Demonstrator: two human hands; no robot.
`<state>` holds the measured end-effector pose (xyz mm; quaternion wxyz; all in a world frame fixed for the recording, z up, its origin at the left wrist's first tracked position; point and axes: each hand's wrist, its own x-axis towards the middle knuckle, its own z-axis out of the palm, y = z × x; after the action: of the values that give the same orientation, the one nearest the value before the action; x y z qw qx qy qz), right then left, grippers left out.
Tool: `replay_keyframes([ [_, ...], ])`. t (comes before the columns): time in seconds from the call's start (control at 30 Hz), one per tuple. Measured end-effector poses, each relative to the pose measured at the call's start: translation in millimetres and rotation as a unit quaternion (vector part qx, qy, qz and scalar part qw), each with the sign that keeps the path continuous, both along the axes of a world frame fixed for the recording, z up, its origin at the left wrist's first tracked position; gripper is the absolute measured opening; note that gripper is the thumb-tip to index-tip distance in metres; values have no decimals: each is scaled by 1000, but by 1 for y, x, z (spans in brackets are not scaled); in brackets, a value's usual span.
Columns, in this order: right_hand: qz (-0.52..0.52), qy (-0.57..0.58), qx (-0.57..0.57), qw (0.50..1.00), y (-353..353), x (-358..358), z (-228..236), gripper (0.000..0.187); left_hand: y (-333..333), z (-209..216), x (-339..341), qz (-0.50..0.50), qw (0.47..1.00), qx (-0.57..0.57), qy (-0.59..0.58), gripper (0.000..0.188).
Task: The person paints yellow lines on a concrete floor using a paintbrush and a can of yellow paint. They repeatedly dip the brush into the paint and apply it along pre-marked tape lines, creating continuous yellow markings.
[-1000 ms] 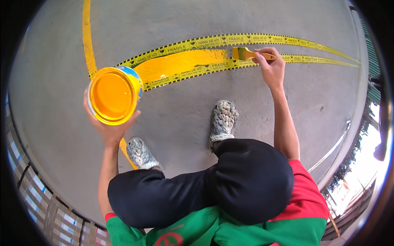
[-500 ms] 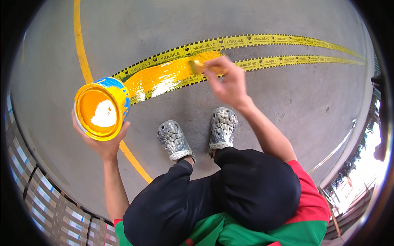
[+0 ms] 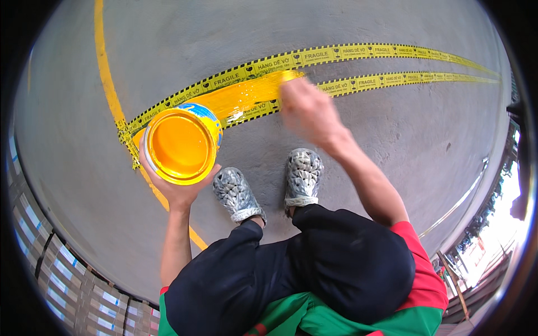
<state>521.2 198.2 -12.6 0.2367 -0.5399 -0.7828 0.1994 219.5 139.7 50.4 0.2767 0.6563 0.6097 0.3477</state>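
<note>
My left hand [image 3: 180,193] is closed round an open paint can [image 3: 208,117], tilted so that the yellow paint inside shows. The can's outer wall is blue and yellow with drips. My right hand [image 3: 311,112], smeared by motion, is shut on a paintbrush that it now mostly hides. It is at the right end of a wet band of yellow paint [image 3: 249,94] on the floor. Two strips of yellow printed tape with black dashed edges, the far tape [image 3: 280,60] and the near tape [image 3: 364,83], border the band; paint overlaps part of the near one.
My feet are in grey-white clogs, the left clog [image 3: 236,193] and right clog [image 3: 304,173], just short of the tape. An older yellow line [image 3: 105,73] crosses the grey concrete floor [image 3: 392,140] on the left. Brown stacks with pale patches [image 3: 61,269] stand at lower left.
My left hand has brought the can to the right, over the painted band, uncovering the taped corner on the left. My right hand has shifted slightly, and the brush is now mostly hidden.
</note>
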Motion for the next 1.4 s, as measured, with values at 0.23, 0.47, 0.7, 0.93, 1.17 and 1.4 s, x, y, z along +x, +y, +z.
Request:
replay_keyframes([
  [0.23,-106,298,-86,945,-16,-9,-12,10,-9,5,1,-1,1000,-5,4,131],
  [0.47,-284,286,-183,897,-9,93,2,15,-3,2,21,-32,997,-37,-61,129],
  [0.7,-90,527,-77,842,-22,80,138,17,13,-28,58,-127,982,17,-138,124],
  [0.93,53,227,-30,972,-20,28,130,21,27,-47,86,-179,969,11,-170,118],
  [1.17,-161,482,-226,831,-29,49,88,18,40,-56,105,-196,975,49,-96,117],
  [1.4,-223,611,-222,726,-37,102,58,19,61,-72,132,-205,973,83,-72,114],
])
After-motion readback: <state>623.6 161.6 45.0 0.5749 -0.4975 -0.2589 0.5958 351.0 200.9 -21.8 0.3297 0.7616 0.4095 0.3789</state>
